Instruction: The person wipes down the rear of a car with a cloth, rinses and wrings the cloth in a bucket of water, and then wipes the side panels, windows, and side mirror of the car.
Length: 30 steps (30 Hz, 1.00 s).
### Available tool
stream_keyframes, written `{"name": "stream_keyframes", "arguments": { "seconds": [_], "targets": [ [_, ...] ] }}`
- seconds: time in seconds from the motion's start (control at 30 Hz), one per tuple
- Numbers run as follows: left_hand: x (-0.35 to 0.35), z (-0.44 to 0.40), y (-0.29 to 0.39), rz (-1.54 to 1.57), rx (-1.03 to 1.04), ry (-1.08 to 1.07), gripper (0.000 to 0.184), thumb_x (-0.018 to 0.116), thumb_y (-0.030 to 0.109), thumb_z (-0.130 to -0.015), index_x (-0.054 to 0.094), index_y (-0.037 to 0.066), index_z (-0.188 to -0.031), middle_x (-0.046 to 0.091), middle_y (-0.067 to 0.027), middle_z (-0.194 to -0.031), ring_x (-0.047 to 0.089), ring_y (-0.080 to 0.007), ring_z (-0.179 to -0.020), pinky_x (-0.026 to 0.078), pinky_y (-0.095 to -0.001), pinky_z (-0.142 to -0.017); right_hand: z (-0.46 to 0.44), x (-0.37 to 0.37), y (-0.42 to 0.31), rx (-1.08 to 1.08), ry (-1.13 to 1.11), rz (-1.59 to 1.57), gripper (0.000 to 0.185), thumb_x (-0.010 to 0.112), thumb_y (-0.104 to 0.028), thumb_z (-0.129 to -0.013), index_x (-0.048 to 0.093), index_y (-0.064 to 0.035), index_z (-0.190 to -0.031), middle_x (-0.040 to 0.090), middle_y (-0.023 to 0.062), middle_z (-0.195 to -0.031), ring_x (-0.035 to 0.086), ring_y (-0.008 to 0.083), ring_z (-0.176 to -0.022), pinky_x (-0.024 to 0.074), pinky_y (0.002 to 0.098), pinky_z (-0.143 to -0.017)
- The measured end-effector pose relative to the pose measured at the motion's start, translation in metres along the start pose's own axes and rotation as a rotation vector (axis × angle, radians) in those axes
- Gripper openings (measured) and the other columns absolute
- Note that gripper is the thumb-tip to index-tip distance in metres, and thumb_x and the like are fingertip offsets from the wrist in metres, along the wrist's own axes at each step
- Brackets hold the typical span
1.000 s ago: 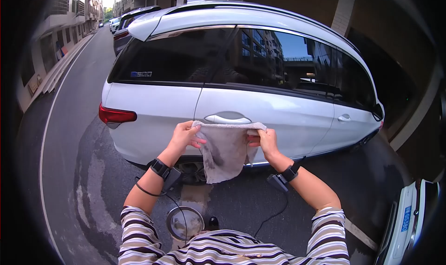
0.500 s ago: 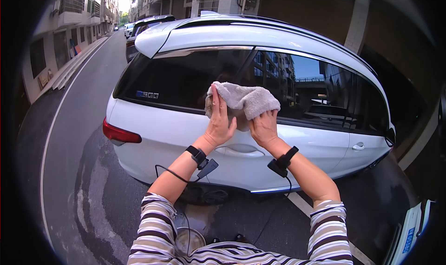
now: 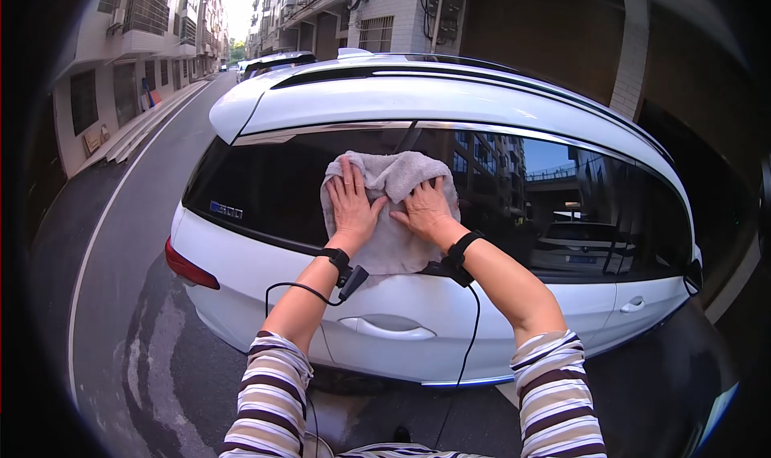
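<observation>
A grey cloth point(image 3: 393, 241) lies spread against the dark side window point(image 3: 498, 217) of a white car point(image 3: 514, 297), its lower edge hanging onto the door. My left hand point(image 3: 352, 205) is flat on the cloth's left part, fingers apart and pointing up. On the right part, my right hand point(image 3: 426, 210) presses with its fingers spread, partly over a fold. The two thumbs point toward each other with a small gap between them. Below the cloth is the door handle point(image 3: 393, 328). Both wrists wear black bands with cables.
A red tail light point(image 3: 190, 265) is at the car's left end. A road point(image 3: 120, 241) runs along the left beside buildings point(image 3: 120, 80). The rim of a bucket point(image 3: 317, 443) shows at the bottom edge. Another car stands behind the roof at the upper left.
The cloth, earlier held stretched by its top corners in front of the door handle, has moved up onto the window and spread out. Both hands now lie flat on it.
</observation>
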<state>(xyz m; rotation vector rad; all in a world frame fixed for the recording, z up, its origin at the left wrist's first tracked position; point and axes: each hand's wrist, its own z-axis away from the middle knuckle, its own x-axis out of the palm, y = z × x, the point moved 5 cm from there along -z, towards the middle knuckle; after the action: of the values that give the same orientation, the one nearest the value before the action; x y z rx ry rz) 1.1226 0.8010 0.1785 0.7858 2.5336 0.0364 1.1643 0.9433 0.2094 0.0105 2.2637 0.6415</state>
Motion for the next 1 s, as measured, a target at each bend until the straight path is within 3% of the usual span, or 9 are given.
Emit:
{"name": "stream_keyframes", "arguments": {
  "seconds": [0.1,0.13,0.23,0.33,0.5,0.57,0.63,0.7,1.0],
  "targets": [
    [-0.001,-0.046,0.017,-0.033,0.063,0.012,0.091,0.064,0.04,-0.083,0.015,-0.004,-0.146,0.0,-0.0191,-0.157,0.022,-0.0462,-0.134,0.012,-0.0544,-0.113,-0.015,-0.008,0.028,0.03,0.086,-0.024,0.068,0.051,-0.058,-0.085,0.048,-0.013,-0.136,0.038,0.0189,-0.142,0.028,0.0379,-0.134,0.0138,0.067,-0.103],
    [0.003,-0.067,0.021,-0.038,0.078,0.087,0.083,0.062,0.042,-0.084,0.025,0.001,-0.146,0.004,-0.0158,-0.157,0.027,-0.0452,-0.131,0.016,-0.0535,-0.112,-0.026,-0.014,0.048,0.081,0.109,-0.026,0.066,0.051,-0.057,-0.086,0.049,-0.0129,-0.135,0.039,0.0187,-0.141,0.03,0.038,-0.133,0.0151,0.0672,-0.103],
    [-0.005,-0.129,0.052,0.023,0.152,0.238,0.069,0.059,0.042,-0.087,0.036,0.012,-0.145,0.008,-0.0188,-0.156,0.029,-0.0444,-0.132,0.021,-0.0526,-0.111,-0.048,-0.041,0.108,0.194,0.125,0.026,0.062,0.051,-0.056,-0.086,0.052,-0.014,-0.131,0.042,0.0183,-0.137,0.034,0.0368,-0.13,0.0209,0.0665,-0.101],
    [0.003,-0.184,0.099,0.001,0.191,0.214,0.06,0.058,0.046,-0.087,0.045,0.019,-0.14,0.027,-0.025,-0.145,0.038,-0.0425,-0.127,0.03,-0.0486,-0.108,-0.052,-0.065,0.174,0.259,0.204,0.08,0.065,0.047,-0.058,-0.088,0.047,-0.0135,-0.136,0.04,0.0186,-0.139,0.033,0.0342,-0.132,0.0212,0.0645,-0.102],
    [0.02,-0.237,0.189,0.088,0.263,-0.103,0.069,0.058,0.049,-0.086,0.041,0.007,-0.139,0.041,-0.0266,-0.131,0.052,-0.0433,-0.112,0.043,-0.0469,-0.096,-0.025,-0.086,0.278,0.359,0.041,0.126,0.072,0.043,-0.065,-0.086,0.045,-0.0148,-0.138,0.043,0.0174,-0.138,0.034,0.0306,-0.131,0.0214,0.0509,-0.103],
    [0.018,-0.244,0.215,0.088,0.231,-0.214,0.077,0.055,0.05,-0.088,0.034,-0.001,-0.141,0.04,-0.0277,-0.133,0.048,-0.0443,-0.116,0.039,-0.0494,-0.1,-0.013,-0.087,0.305,0.326,0.025,0.139,0.075,0.043,-0.07,-0.084,0.046,-0.0175,-0.137,0.043,0.017,-0.139,0.034,0.0297,-0.132,0.0183,0.0517,-0.105],
    [0.038,-0.238,0.232,-0.094,0.207,-0.059,0.079,0.05,0.051,-0.09,0.03,-0.006,-0.141,0.037,-0.0296,-0.136,0.041,-0.0454,-0.124,0.03,-0.0527,-0.106,-0.003,-0.087,0.317,0.263,0.058,0.172,0.077,0.044,-0.071,-0.082,0.046,-0.0184,-0.138,0.043,0.017,-0.139,0.034,0.0299,-0.133,0.019,0.0497,-0.106],
    [0.052,-0.226,0.243,-0.015,0.282,0.069,0.078,0.045,0.051,-0.091,0.03,-0.007,-0.141,0.034,-0.0313,-0.139,0.034,-0.0448,-0.129,0.021,-0.055,-0.109,0.002,-0.09,0.326,0.295,0.062,0.197,0.078,0.047,-0.072,-0.08,0.045,-0.019,-0.138,0.043,0.0167,-0.139,0.034,0.0305,-0.133,0.0193,0.0502,-0.106],
    [0.047,-0.221,0.23,0.066,0.541,0.061,0.085,0.045,0.063,-0.087,0.032,-0.002,-0.141,0.037,-0.027,-0.138,0.039,-0.0388,-0.127,0.026,-0.0492,-0.107,-0.007,-0.093,0.328,0.313,0.054,0.207,0.078,0.049,-0.066,-0.082,0.044,-0.0102,-0.137,0.046,0.0192,-0.133,0.037,0.0331,-0.127,0.0252,0.0498,-0.101]
  ]
}}
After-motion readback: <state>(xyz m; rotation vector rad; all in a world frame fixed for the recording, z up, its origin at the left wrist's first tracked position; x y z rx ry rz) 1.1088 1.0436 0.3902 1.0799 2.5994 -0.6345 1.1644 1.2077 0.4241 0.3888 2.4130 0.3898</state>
